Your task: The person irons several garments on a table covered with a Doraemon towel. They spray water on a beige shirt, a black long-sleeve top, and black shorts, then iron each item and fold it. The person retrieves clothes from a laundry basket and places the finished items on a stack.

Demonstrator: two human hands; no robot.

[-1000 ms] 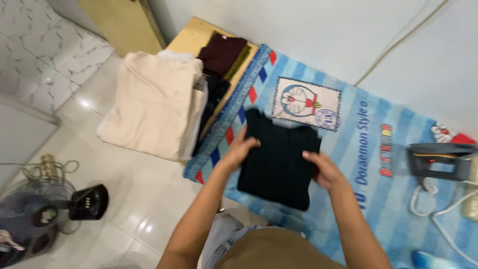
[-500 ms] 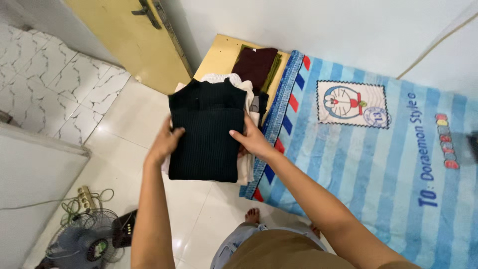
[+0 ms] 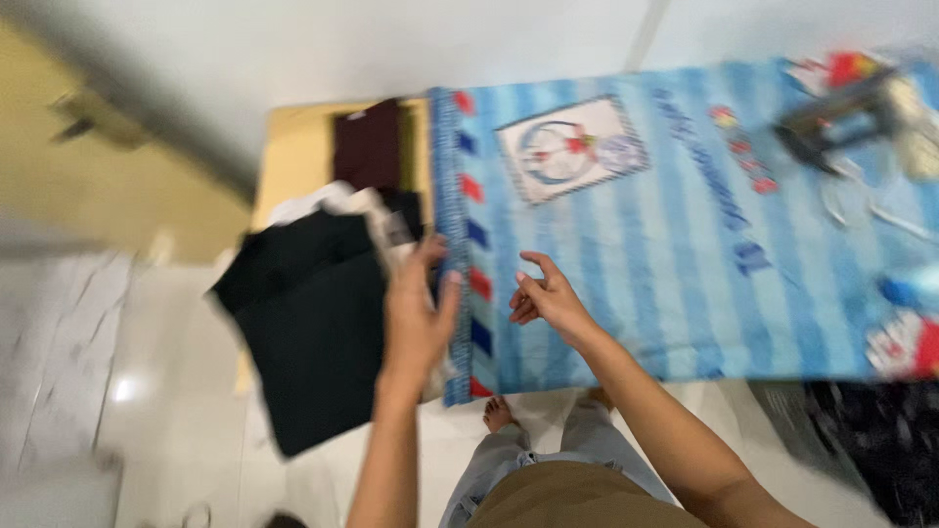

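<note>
We see a black folded garment (image 3: 308,332) past the left edge of a light-blue striped blanket (image 3: 675,254) whose border carries red and dark-blue slanted bars. The blanket shows a blue-and-white cartoon panel (image 3: 572,149). A dark maroon garment (image 3: 367,147) lies on the yellow surface (image 3: 293,156).

Bare arms, light jeans, brownish top

Both forearms are bare from elbow to wrist, with no sleeve, watch or ring visible in the blurred head view. The left hand (image 3: 416,318) and the right hand (image 3: 548,298) wear no gloves. Below them shows an olive-brown top (image 3: 577,499) over pale grey-blue jeans (image 3: 509,464) with a seam visible at one side. One bare foot (image 3: 497,412) shows its toes on the pale floor.
</note>
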